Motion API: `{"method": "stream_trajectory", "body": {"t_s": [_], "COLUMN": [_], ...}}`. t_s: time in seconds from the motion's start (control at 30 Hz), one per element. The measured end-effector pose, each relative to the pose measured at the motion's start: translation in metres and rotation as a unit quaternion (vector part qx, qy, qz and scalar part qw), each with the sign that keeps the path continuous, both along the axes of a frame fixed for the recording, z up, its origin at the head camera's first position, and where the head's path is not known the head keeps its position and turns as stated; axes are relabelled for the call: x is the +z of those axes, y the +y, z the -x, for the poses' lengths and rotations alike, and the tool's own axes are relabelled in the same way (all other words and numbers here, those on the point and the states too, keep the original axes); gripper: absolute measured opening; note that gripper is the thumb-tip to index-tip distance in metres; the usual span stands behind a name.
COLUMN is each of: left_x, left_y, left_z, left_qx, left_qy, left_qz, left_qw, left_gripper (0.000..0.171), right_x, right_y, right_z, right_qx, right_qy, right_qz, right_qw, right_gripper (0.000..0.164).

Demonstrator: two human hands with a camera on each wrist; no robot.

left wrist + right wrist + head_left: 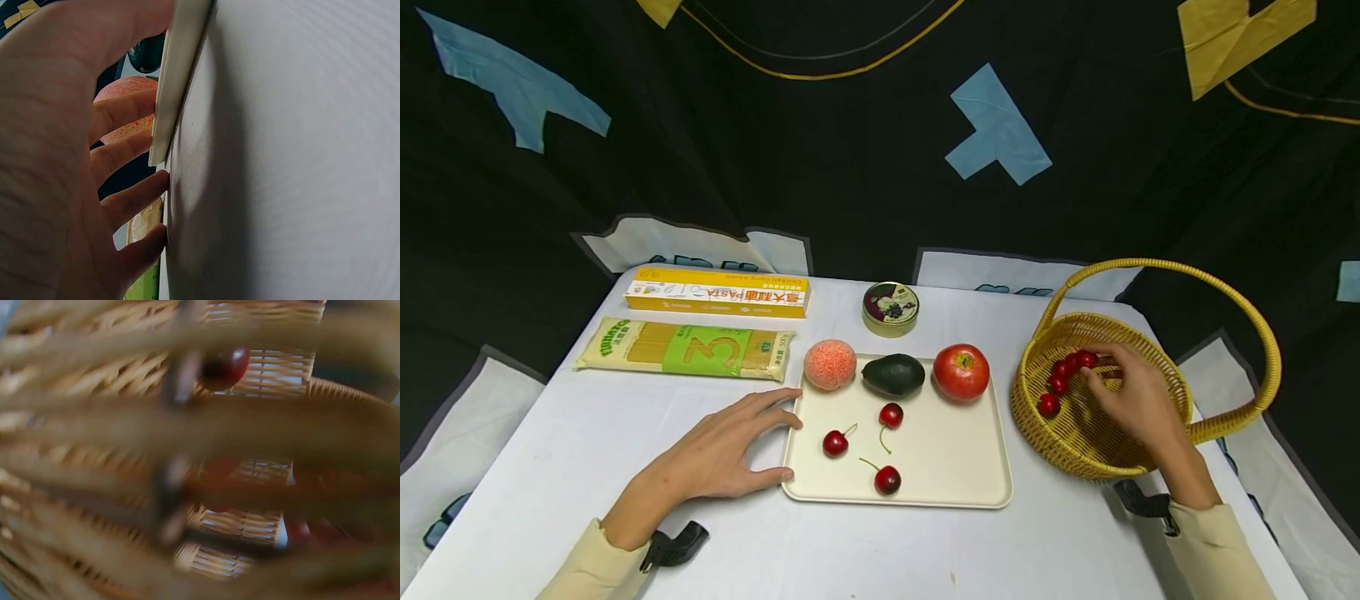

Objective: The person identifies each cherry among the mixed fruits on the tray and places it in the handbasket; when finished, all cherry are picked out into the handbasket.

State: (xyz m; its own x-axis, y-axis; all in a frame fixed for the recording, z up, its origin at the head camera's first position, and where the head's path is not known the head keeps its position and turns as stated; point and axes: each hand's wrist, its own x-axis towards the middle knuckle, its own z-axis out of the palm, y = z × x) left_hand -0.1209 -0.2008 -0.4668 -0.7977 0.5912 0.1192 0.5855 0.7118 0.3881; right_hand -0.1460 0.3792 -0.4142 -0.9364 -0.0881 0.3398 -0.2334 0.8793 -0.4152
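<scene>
My right hand (1131, 392) reaches inside the wicker basket (1026, 400), its thumb and forefinger pinching a cherry (1085, 358). Several more cherries, one of them this red cherry (1048, 405), lie on the basket's floor beside it. In the right wrist view, blurred wicker covers most of the picture, with a dark red cherry (228, 369) behind it. My left hand (722, 454) touches the left rim of the cream tray (955, 467) with spread fingers. Three stemmed cherries lie on the tray: a left one (835, 443), an upper one (891, 415) and a lower one (887, 480).
Along the tray's back edge sit a peach (830, 365), a dark green avocado (893, 376) and a red apple (961, 372). Behind stands a round tin (891, 309). A pasta box (718, 292) and a spaghetti packet (685, 348) lie back left. The basket's handle (1262, 333) arches up at right.
</scene>
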Motion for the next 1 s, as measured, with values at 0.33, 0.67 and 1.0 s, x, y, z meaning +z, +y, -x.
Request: {"method": "stream_trajectory", "body": {"t_s": [0.33,0.67,1.0], "left_x": [0.000,0.000,0.000], "left_y": [-0.001,-0.001,0.000], "left_z": [0.000,0.000,0.001], "left_qx": [-0.003,0.000,0.001], "left_qy": [0.001,-0.001,-0.006], "left_qz": [-0.002,0.001,0.004], "left_qw": [1.0000,1.0000,1.0000], "left_gripper": [0.056,0.056,0.056], "right_x": [-0.008,-0.015,-0.017], "right_y": [0.010,0.012,0.010], "right_z": [0.008,0.008,0.009], "right_qx": [-0.029,-0.036,-0.046], "right_qy": [-0.023,-0.039,-0.094], "right_qz": [-0.003,-0.010,-0.020], "right_qw": [0.999,0.999,0.994], "right_gripper": [0.037,0.036,0.038]}}
